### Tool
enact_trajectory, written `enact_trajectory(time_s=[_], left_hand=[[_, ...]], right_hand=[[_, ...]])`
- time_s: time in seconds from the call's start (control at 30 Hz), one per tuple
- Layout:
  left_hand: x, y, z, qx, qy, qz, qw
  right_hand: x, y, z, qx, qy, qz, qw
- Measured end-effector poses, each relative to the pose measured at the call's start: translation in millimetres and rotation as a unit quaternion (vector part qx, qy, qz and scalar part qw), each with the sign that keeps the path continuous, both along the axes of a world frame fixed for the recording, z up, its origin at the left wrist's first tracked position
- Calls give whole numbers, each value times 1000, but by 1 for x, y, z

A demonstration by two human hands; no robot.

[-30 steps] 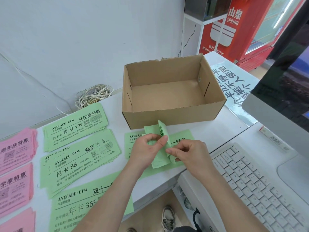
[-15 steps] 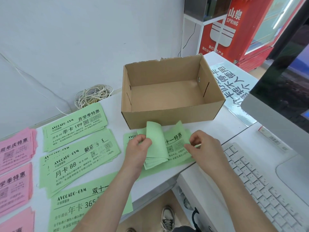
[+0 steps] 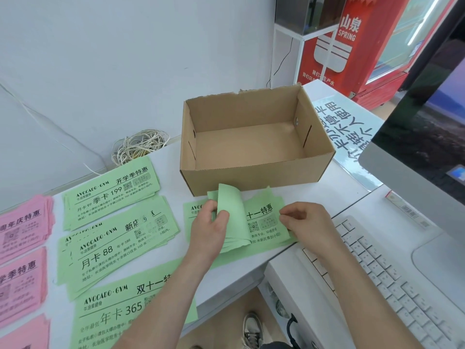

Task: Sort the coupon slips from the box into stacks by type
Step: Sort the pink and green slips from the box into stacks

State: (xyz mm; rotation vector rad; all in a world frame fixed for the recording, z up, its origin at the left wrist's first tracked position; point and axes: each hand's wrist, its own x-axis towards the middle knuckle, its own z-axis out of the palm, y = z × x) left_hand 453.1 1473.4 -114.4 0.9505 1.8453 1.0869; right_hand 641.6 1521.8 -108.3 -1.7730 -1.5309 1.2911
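So the white desk (image 3: 314, 197) has the open-topped cardboard box (image 3: 251, 177) toward the back. Three green stacks (image 3: 115, 240) are laid out left of it, with pink stacks (image 3: 22, 222) at the far left edge. Just in front of the box lies a bundle of green coupon slips (image 3: 264, 222). The left hand (image 3: 208, 230) has its grip pinching a few top slips curled back, and the right hand (image 3: 307, 222) has its grip pinched on the bundle's right edge.

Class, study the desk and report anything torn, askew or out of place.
The cardboard box has a ragged, torn back rim. The 月卡 88 stack is fanned unevenly, its slips skewed. The left hand bends several green slips over double; the right hand pinches their right edge.
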Motion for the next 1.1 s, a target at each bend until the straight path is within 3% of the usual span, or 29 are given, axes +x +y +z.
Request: enact_trajectory(time_s=[0.2, 0.3, 0.37, 0.53, 1.0, 1.1], left_hand=[[4, -4, 4, 24, 65, -31, 997], [9, -5, 3, 54, 204, -126, 969], [15, -2, 5, 40, 231, -157, 959], [14, 7, 8, -6, 84, -116, 990], [7, 9, 5, -36, -50, -91, 994], [3, 8, 1, -42, -76, -70, 994]], right_hand=[[-1, 6, 4, -46, 82, 10, 995], [-6, 9, 7, -75, 113, 32, 990], [-14, 6, 7, -78, 119, 51, 989], [-25, -8, 4, -43, 107, 86, 990], [-13, -3, 1, -113, 200, 68, 971], [-9, 1, 5, -96, 186, 51, 977]])
